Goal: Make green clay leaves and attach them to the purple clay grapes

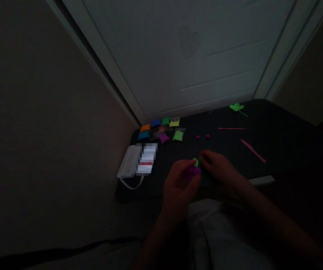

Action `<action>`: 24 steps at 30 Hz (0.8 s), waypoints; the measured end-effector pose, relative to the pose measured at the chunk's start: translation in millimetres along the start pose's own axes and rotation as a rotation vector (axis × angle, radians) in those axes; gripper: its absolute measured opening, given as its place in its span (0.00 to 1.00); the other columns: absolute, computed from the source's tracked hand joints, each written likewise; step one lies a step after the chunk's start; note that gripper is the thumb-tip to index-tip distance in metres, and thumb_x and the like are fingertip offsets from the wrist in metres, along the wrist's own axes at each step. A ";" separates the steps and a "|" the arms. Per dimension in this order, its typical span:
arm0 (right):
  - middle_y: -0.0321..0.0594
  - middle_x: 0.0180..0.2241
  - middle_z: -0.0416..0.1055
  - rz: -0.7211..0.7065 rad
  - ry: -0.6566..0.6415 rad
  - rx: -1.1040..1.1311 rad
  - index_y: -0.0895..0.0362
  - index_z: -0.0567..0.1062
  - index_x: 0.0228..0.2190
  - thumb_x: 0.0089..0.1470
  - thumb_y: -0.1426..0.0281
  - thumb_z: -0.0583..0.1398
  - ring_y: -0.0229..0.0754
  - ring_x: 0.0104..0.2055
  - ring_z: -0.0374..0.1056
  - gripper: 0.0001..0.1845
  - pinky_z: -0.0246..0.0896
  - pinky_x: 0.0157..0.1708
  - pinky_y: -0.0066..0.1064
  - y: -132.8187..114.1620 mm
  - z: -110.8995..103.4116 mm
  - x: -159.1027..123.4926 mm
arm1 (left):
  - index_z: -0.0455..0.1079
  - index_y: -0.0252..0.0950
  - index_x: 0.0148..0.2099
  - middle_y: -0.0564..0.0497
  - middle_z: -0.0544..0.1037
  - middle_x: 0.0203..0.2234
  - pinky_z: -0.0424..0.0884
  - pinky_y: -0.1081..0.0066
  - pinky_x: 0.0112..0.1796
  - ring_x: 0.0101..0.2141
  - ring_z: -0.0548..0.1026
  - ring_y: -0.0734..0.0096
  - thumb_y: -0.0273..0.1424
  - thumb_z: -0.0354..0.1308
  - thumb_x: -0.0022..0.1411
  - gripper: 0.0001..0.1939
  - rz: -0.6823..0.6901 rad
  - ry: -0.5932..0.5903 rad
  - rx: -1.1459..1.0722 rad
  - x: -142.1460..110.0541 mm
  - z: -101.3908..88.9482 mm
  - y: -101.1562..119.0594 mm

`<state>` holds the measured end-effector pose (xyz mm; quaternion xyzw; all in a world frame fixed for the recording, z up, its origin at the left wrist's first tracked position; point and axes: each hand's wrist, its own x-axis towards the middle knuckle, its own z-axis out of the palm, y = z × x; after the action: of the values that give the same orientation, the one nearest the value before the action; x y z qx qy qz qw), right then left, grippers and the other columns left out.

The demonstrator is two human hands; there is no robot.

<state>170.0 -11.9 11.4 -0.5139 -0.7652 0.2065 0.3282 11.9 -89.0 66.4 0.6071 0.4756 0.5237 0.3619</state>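
Observation:
My left hand holds a purple clay lump over the near edge of a dark table, fingers curled round it. My right hand pinches a small green clay piece that sits on top of the purple lump. The light is very dim, so the fingertips are hard to make out.
Several coloured clay packets lie at the table's far left. A white case rests near the left edge. Two small purple balls, a green clay shape, and two pink modelling tools lie further back. A white door stands behind.

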 end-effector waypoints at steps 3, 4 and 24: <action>0.41 0.32 0.72 -0.049 0.002 -0.096 0.57 0.73 0.33 0.52 0.72 0.54 0.42 0.36 0.67 0.08 0.61 0.36 0.34 10.7 7.0 1.8 | 0.69 0.42 0.43 0.51 0.72 0.33 0.69 0.70 0.34 0.33 0.71 0.72 0.28 0.57 0.51 0.15 -0.215 -0.062 -0.299 0.4 -0.5 -3.2; 0.42 0.33 0.72 -0.062 0.017 -0.119 0.57 0.73 0.33 0.51 0.72 0.55 0.43 0.37 0.67 0.08 0.61 0.38 0.35 12.6 7.6 2.3 | 0.70 0.42 0.43 0.51 0.73 0.32 0.68 0.70 0.32 0.32 0.71 0.72 0.28 0.57 0.50 0.15 -0.268 -0.074 -0.389 0.7 -0.3 -3.5; 0.37 0.43 0.69 -0.373 -0.104 0.539 0.47 0.71 0.42 0.51 0.71 0.59 0.43 0.47 0.65 0.15 0.63 0.45 0.37 -80.6 -75.0 -36.0 | 0.60 0.47 0.52 0.49 0.72 0.40 0.71 0.67 0.34 0.35 0.73 0.67 0.27 0.59 0.47 0.28 -0.319 -0.271 -0.644 -10.6 -13.0 23.8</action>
<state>180.3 -77.9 106.0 -0.2484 -0.7796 0.3637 0.4451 3.9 -106.7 88.2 0.4442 0.3232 0.4984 0.6707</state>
